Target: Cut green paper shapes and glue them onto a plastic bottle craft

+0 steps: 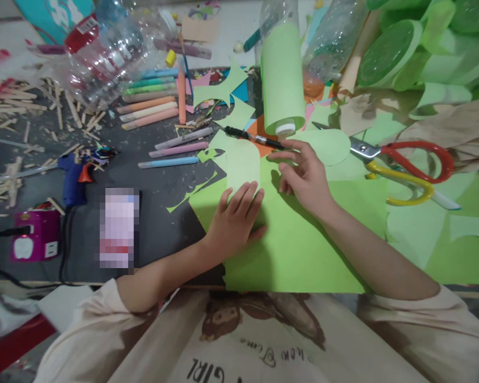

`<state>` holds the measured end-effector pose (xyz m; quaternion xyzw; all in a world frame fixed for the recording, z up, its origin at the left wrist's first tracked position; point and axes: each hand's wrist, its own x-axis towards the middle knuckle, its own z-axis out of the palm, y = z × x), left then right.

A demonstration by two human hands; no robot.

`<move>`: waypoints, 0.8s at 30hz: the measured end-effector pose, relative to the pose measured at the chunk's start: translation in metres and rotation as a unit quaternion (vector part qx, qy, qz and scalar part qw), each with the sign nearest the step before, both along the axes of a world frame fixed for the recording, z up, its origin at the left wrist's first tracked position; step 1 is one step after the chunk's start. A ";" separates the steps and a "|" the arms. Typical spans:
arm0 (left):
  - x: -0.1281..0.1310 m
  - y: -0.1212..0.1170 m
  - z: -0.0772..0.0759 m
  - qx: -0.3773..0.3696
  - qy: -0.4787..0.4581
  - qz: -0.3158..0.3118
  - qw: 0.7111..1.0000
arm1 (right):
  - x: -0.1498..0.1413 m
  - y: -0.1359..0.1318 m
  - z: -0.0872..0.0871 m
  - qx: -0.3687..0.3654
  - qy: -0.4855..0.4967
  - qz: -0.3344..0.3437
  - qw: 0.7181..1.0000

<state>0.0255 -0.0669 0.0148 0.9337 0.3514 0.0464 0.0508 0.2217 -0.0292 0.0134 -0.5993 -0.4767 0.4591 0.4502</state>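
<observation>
My left hand point(233, 221) lies flat with fingers stretched. Its fingertips rest on a pale green paper piece with a rounded top point(243, 165), which overlaps a bright green sheet point(303, 239). Over the sheet's upper edge, my right hand point(305, 178) is open, its fingers loosely bent and apart. Its index fingertip is at the right end of a black pen point(251, 137); whether they touch I cannot tell. The pen lies slanted across paper scraps. To the right, another rounded green cutout point(329, 154) lies beside scissors with red and yellow handles point(419, 159).
A bottle wrapped in green paper point(282, 80) lies beyond the pen. Several markers point(173, 150), a blue glue gun point(72, 178), a phone point(118, 229) and a purple power adapter point(35, 234) are on the left. Clear plastic bottles point(115, 58) and small wooden sticks point(11, 106) lie behind.
</observation>
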 end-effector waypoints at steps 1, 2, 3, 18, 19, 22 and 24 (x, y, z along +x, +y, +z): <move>0.000 0.000 0.000 -0.001 -0.001 0.000 1.000 | 0.000 0.000 0.000 -0.001 0.001 0.001 1.000; 0.000 0.000 0.000 -0.001 0.000 0.000 1.000 | 0.000 0.000 0.000 -0.001 0.002 0.002 1.000; 0.000 0.000 0.000 0.000 0.001 -0.001 1.000 | 0.000 0.000 -0.001 -0.002 0.004 0.003 1.000; 0.000 0.000 0.001 0.011 0.014 -0.003 1.000 | -0.001 -0.003 0.000 0.043 -0.010 0.017 0.999; 0.000 0.000 0.000 0.011 0.010 -0.003 1.000 | -0.001 -0.004 -0.001 0.054 -0.022 0.017 0.998; -0.001 0.000 0.000 0.010 0.001 -0.005 1.000 | 0.001 -0.004 -0.004 0.097 -0.088 0.018 0.991; -0.001 0.000 -0.001 0.008 -0.006 -0.005 1.000 | 0.002 -0.005 -0.006 0.120 -0.135 0.023 0.983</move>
